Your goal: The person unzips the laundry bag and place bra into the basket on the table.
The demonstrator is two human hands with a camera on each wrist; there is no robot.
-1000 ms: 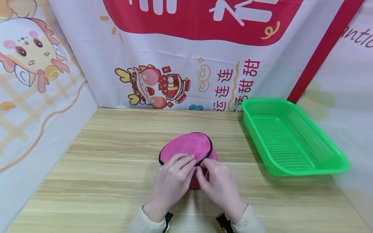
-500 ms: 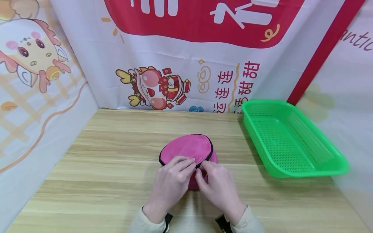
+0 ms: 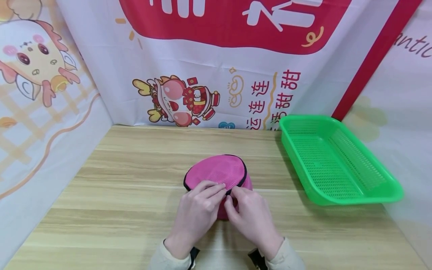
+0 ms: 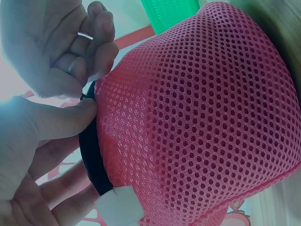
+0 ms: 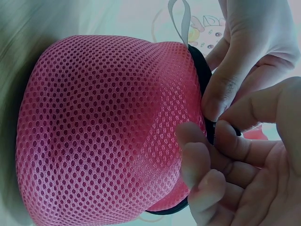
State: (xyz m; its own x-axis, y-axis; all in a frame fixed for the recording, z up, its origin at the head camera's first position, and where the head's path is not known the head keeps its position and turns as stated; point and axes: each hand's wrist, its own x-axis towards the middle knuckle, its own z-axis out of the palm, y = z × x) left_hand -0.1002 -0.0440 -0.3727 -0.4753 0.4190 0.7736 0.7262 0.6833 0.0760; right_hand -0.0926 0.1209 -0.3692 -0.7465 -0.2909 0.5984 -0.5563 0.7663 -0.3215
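A pink mesh laundry bag with a black zipper round its top stands on the table, its lid tilted. My left hand pinches the zippered edge, thumb on the near side and fingers over the lid. Right beside it, my right hand pinches the zipper pull between thumb and index finger; a dark tip sticks out past the fingertips in the right wrist view. A white tag hangs by the zipper in the left wrist view. The right wrist view shows a pale ribbon loop at the edge.
To the right, a green plastic basket with slotted walls stands on the wooden table. Printed cloth hangings enclose the table at the back and both sides.
Both hands keep their hold at the edge of the bag. The right fingers shift only very slightly; bag and basket stay where they were.
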